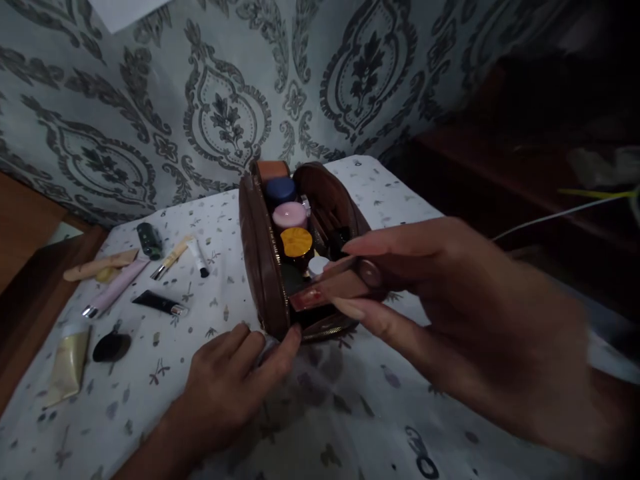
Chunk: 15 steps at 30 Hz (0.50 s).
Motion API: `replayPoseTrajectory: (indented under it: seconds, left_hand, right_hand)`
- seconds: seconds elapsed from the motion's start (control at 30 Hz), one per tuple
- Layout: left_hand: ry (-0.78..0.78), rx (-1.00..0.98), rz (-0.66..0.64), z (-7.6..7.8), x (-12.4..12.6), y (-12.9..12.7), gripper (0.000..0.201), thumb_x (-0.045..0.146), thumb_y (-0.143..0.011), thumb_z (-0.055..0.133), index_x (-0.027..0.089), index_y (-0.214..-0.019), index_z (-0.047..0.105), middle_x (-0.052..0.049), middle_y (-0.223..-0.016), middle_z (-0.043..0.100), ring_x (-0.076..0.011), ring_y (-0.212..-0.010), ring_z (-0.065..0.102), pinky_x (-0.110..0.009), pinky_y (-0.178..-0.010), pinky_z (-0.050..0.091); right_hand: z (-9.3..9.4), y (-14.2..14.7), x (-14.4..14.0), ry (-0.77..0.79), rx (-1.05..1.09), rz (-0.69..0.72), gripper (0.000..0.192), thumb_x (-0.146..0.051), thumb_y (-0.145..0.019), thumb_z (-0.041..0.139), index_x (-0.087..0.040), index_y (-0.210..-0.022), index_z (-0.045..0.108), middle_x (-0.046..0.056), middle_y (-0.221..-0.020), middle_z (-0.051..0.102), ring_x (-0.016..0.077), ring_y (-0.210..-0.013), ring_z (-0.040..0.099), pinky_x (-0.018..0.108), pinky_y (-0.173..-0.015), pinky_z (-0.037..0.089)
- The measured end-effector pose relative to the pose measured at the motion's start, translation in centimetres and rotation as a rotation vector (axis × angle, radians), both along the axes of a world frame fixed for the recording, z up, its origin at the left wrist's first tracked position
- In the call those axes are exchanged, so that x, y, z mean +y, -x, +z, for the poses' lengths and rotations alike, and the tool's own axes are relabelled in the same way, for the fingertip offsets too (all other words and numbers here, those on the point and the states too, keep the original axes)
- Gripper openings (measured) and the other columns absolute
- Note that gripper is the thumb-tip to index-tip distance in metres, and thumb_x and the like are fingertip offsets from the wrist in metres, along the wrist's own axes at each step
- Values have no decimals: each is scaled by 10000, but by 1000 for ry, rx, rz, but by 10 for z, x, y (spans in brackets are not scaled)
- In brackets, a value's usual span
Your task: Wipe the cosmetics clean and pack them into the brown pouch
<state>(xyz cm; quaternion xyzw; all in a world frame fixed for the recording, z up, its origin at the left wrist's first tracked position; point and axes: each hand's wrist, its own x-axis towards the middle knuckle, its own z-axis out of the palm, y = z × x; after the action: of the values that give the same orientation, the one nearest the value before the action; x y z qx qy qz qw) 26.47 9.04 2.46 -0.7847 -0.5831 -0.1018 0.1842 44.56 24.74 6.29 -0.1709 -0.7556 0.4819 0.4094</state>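
A brown zippered makeup bag stands unzipped on the patterned cloth. My right hand pinches a lip gloss between thumb and fingers, tilted over the near end of the bag's opening. At the bag's near left corner, my left hand has its fingers curled against the rim, the index fingertip reaching just inside. Within the bag sit a blue-lidded jar, a pink-lidded jar, a yellow-lidded jar and a small white cap. Brushes or slim tubes on the far right inside are too dark to make out.
Several cosmetics lie left of the bag: a cream tube, a black round item, a black tube, a lilac tube and a dark green bottle. Patterned wallpaper rises behind; dark furniture stands right.
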Motion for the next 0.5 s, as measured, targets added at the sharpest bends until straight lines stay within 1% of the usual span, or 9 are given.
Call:
replayPoseTrajectory:
  seconds: [0.1, 0.23, 0.33, 0.5]
  left_hand:
    - [-20, -23, -3, -1, -1, 0, 327, 139, -1012, 338, 146, -1246, 566, 13, -645, 489, -144, -593, 463, -272, -489, 316]
    - [-53, -42, -12, -7, -3, 2, 334, 117, -1011, 338, 145, -1247, 572, 13, -653, 482, -143, -610, 464, -267, -505, 312]
    - [-72, -33, -4, -11, -3, 4, 347, 90, -997, 356, 154, -1258, 575, 10, -663, 488, -145, -626, 472, -263, -519, 315]
    - [-120, -30, -12, -13, -3, 3, 348, 56, -968, 384, 150, -1226, 598, 6, -677, 510, -150, -618, 480, -265, -523, 338]
  right_hand:
    - [0, 7, -1, -260, -157, 13, 233, -286, -909, 668, -267, -1105, 544, -47, -877, 746, 133, -673, 723, 236, -592, 612]
    - [5, 7, -2, -392, -212, -41, 210, -273, -926, 653, -237, -1086, 522, -68, -857, 736, 90, -638, 701, 186, -551, 559]
    - [6, 7, -4, -428, -222, -65, 190, -258, -926, 652, -228, -1069, 530, -59, -867, 734, 87, -650, 697, 186, -556, 542]
    - [-1, 12, -8, -369, -267, 7, 127, -236, -925, 635, -202, -1018, 556, -18, -825, 719, 109, -627, 680, 205, -547, 522]
